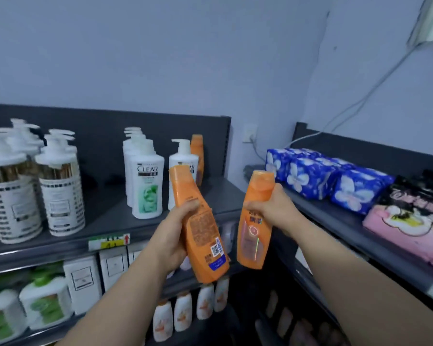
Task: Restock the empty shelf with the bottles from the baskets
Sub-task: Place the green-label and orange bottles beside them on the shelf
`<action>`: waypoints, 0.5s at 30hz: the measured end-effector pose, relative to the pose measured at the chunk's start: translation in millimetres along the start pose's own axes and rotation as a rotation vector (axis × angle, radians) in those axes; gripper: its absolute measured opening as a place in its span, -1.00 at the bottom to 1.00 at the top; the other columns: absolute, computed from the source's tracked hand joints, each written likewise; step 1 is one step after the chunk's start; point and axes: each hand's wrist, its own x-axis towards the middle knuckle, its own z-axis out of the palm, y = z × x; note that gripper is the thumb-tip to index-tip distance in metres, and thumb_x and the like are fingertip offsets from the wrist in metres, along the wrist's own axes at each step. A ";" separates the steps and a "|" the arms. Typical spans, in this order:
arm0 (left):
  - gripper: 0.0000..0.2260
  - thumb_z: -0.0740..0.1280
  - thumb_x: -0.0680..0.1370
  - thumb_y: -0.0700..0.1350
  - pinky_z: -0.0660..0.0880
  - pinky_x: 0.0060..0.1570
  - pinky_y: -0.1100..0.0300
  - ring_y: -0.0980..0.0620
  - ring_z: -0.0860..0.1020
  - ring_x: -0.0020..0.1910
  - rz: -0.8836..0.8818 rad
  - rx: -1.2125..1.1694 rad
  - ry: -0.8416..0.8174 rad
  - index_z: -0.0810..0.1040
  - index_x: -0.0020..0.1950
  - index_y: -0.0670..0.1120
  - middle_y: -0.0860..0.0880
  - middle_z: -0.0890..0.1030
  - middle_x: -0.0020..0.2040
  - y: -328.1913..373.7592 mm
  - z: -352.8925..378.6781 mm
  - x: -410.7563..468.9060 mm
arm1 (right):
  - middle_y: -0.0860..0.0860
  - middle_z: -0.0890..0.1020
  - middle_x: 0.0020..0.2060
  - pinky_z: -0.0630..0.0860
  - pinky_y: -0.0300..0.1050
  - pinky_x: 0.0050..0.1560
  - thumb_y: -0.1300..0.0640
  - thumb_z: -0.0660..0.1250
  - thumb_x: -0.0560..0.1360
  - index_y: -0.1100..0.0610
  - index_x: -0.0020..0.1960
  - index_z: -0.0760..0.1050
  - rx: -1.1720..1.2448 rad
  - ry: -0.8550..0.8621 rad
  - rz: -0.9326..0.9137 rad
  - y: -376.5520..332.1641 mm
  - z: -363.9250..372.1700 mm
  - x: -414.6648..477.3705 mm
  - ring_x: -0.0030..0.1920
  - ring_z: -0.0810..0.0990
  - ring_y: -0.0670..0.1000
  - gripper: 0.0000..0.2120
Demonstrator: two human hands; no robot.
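Two hands raised near shelf (105, 218) | left hand (174, 237): fingers wrapped round left bottle (204, 236), tilted, cap up-left | right hand (273, 211): fingers clasp right bottle (254, 238) below cap, upright | third bottle (197, 148) stands far on shelf.

- One orange bottle (200, 228), flat and waisted, is cap up with its top tilted left. Its back label, with small print, a square code and a blue strip, faces the camera. The left hand (171, 236) grips its middle.
- A second orange bottle (254, 236), cap up and nearly upright, shows a front label with a round fruit picture. The right hand (273, 211) grips its neck.
- A third orange bottle (197, 148) stands upright at the back right of the dark grey shelf (220, 196).
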 end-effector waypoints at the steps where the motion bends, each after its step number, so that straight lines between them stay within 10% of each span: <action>1: -0.62 0.37 0.49 -0.04 0.57 -0.07 -0.03 -0.13 0.63 -0.01 0.010 0.023 0.004 0.52 0.27 -0.14 -0.21 0.65 0.09 4.1 4.5 4.9 | 0.03 0.62 -0.02 0.61 0.09 0.01 -0.13 0.56 0.12 0.11 0.18 0.37 0.017 -0.007 -0.021 -1.9 -3.7 10.3 -0.05 0.64 0.02 -0.26; 11: -0.64 0.26 0.54 -0.25 0.51 -0.11 -0.03 -0.14 0.52 0.01 0.121 0.221 0.108 0.37 0.32 -0.05 -0.20 0.51 0.09 16.2 59.4 91.0 | -0.03 0.61 0.01 0.57 -0.08 -0.09 0.13 0.59 0.30 0.03 0.19 0.41 0.219 -0.180 -0.142 -8.2 -11.9 137.8 -0.01 0.61 -0.03 -0.45; 15: -0.70 0.25 0.57 -0.30 0.53 -0.13 0.01 -0.18 0.50 0.05 0.184 0.309 0.173 0.38 0.27 -0.05 -0.24 0.49 0.12 15.9 67.8 120.6 | -0.01 0.61 0.08 0.56 0.12 0.15 0.14 0.60 0.28 0.03 0.22 0.41 0.227 -0.265 -0.175 -7.6 7.4 189.5 0.08 0.60 0.03 -0.40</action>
